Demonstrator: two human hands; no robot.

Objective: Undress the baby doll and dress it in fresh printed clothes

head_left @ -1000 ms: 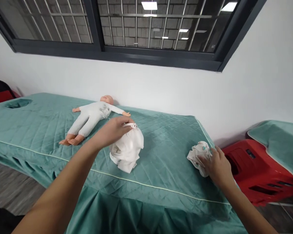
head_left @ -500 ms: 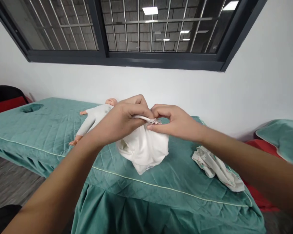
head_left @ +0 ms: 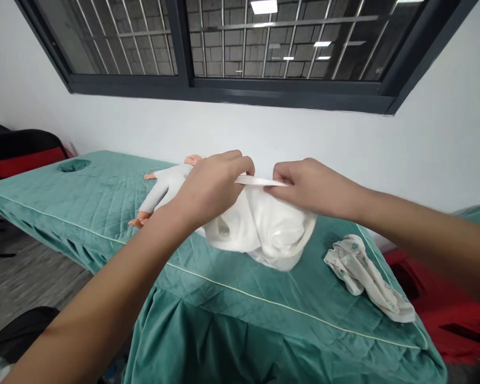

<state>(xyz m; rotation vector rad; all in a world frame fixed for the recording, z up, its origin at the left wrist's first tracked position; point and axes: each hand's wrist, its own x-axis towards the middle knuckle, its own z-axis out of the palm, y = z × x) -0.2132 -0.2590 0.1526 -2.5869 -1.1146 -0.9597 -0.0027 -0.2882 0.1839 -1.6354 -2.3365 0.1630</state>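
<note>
1. The left hand [head_left: 216,184] and right hand [head_left: 310,186] both pinch the white garment [head_left: 282,229] by its band; it hangs over the bed [head_left: 224,272], inside the near edge.
2. Green cover [head_left: 316,272] shows between the garment and the patterned cloth [head_left: 362,274], near the right edge; the doll [head_left: 171,178] lies leftward.
3. A white wall [head_left: 428,154] with a barred window [head_left: 232,93] rises behind.

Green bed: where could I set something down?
Widest: bare cover between the round hole and the doll. A narrower strip shows between the white cloth and patterned cloth. Crowded: the middle, where left hand and right hand hold the white cloth.
</note>
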